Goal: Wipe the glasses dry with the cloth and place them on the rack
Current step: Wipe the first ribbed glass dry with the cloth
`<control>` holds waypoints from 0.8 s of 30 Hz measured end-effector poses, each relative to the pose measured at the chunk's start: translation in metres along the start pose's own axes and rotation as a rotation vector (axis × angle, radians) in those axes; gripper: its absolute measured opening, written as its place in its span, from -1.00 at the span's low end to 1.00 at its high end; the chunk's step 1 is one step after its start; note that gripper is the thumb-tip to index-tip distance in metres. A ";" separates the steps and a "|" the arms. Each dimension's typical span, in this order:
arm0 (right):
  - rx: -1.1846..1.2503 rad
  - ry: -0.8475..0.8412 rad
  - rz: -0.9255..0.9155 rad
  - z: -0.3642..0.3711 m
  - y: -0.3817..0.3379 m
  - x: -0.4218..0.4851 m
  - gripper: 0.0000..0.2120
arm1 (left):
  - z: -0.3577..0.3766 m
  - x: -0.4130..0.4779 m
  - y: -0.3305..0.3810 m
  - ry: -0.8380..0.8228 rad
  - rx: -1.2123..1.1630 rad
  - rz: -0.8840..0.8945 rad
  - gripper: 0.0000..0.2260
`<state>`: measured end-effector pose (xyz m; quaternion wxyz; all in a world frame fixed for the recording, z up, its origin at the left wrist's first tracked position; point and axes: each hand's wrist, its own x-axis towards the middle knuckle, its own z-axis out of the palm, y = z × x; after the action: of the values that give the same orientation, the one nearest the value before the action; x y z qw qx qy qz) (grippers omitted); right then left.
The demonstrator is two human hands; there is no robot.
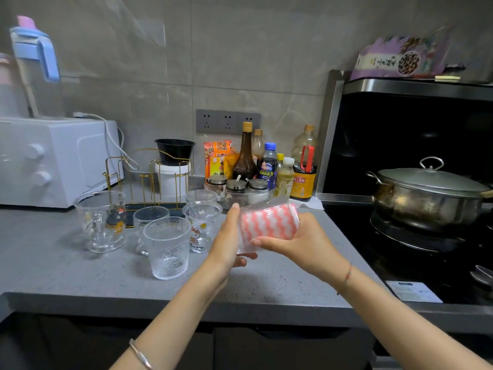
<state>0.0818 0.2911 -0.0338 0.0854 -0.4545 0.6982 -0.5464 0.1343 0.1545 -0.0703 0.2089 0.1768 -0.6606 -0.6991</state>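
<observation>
Glass [246,249] is lying sideways in both grips.
Left hand [226,236] is clasping glass, right hand [301,241] cloth [269,222]; other glasses [166,247] are standing before rack [149,180].

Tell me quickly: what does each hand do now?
Left hand: closed, holding the ribbed glass.
Right hand: closed, holding the pink cloth against that glass.

Five clear glasses [166,247] stand upright, close together, just in front of the gold wire rack [149,180]. A sixth, ribbed glass [266,205] is tilted on its side in the air, right of the rack. The pink-and-white wavy cloth [269,222] covers its middle.
</observation>
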 end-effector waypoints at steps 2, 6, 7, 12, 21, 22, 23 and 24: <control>0.055 -0.021 0.038 0.000 -0.001 0.001 -0.76 | 0.000 -0.001 -0.003 0.059 0.086 0.093 -0.45; 0.311 -0.128 0.143 -0.002 -0.001 0.004 -0.71 | -0.005 -0.004 -0.013 0.115 0.198 0.428 -0.36; 0.379 -0.141 0.162 -0.003 -0.001 0.005 -0.67 | -0.007 -0.004 -0.016 0.101 0.241 0.493 -0.35; 0.534 -0.217 0.210 -0.008 -0.001 0.002 -0.69 | -0.009 -0.013 -0.012 0.058 0.353 0.657 -0.44; 0.356 -0.123 0.167 -0.006 0.000 0.000 -0.70 | -0.009 -0.017 0.006 -0.080 0.194 0.329 -0.76; 0.321 -0.094 0.162 -0.004 0.000 0.000 -0.69 | -0.009 -0.017 0.009 -0.075 0.197 0.318 -0.79; 0.296 -0.062 0.163 -0.003 0.000 0.001 -0.69 | -0.010 -0.017 0.010 -0.063 0.214 0.319 -0.82; 0.278 -0.031 0.167 -0.002 0.000 0.001 -0.69 | -0.011 -0.017 0.012 -0.043 0.226 0.317 -0.85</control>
<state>0.0799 0.2912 -0.0326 0.2037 -0.3870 0.6497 -0.6218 0.1554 0.1541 -0.0596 0.2811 0.0776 -0.7588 -0.5824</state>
